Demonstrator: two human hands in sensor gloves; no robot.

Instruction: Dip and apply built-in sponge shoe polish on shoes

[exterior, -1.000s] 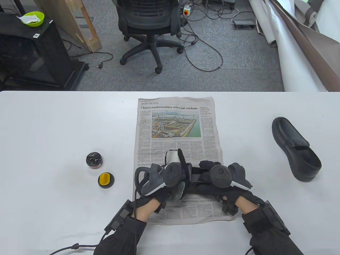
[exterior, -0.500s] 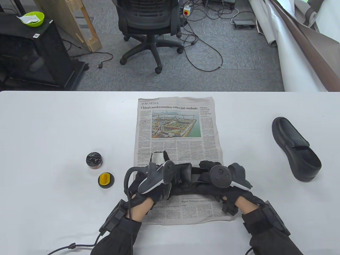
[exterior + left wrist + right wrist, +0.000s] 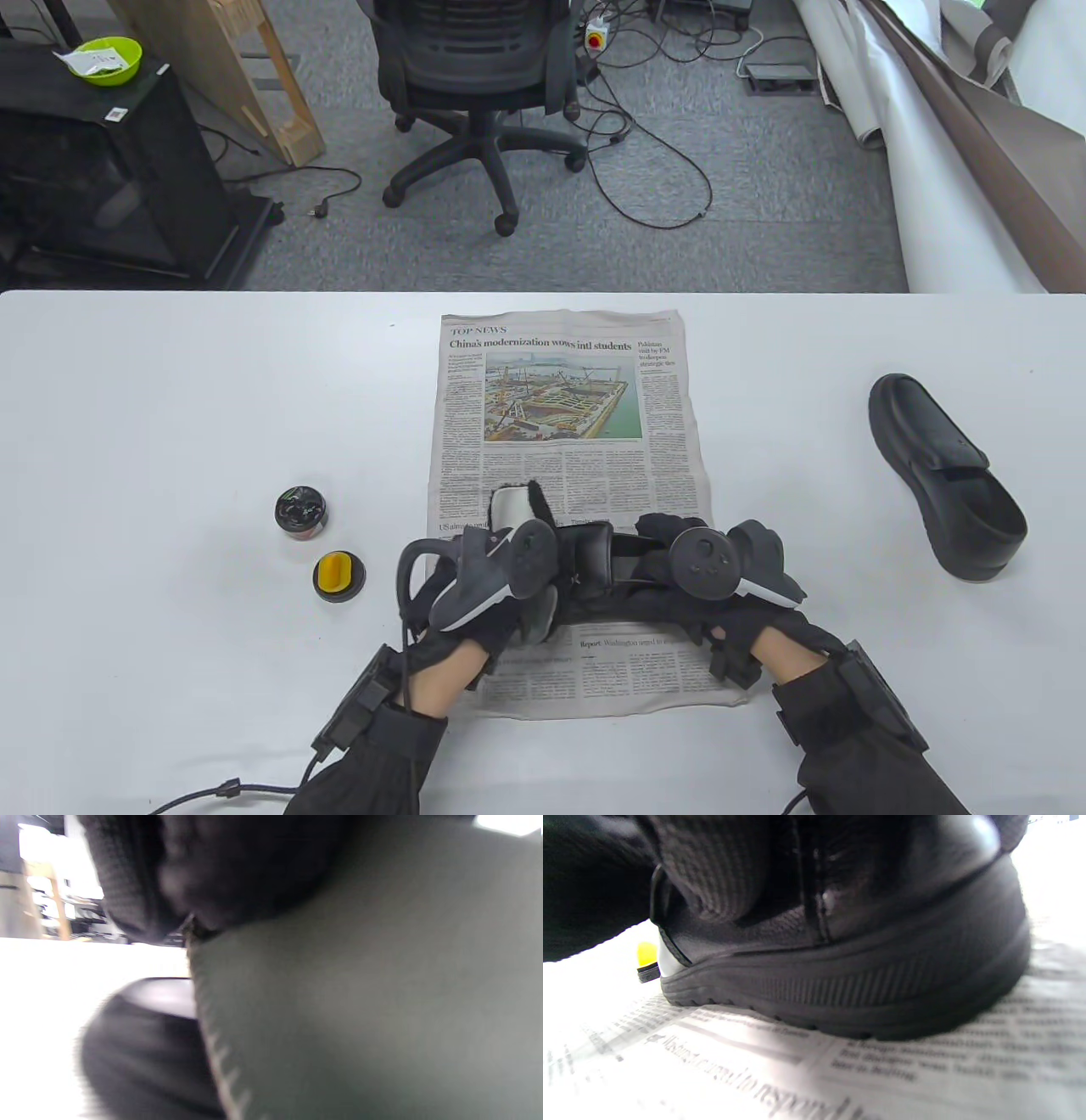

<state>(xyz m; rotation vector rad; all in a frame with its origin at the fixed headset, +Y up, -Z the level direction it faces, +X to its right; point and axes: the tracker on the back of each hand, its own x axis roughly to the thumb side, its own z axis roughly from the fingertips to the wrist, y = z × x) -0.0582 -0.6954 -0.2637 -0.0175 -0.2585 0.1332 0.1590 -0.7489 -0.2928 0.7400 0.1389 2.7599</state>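
1. Polish tin (image 3: pixel 300 512) and its yellow sponge lid (image 3: pixel 339 576) are sitting left of the left hand (image 3: pixel 484 586), which is clutching a white-and-black brush (image 3: pixel 516 508).
2. The shoe (image 3: pixel 594 560) is lying crosswise on the newspaper (image 3: pixel 564 407), under both hands.
3. The right hand (image 3: pixel 721 577) is gripping the shoe's heel end.

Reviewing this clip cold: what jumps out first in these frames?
Two gloved hands, left hand and right hand, meet over a black shoe resting on the newspaper at the table's near middle; the left holds a white-backed applicator. A second black shoe lies alone at the right. An open polish tin and its yellow-topped lid sit left of the paper.
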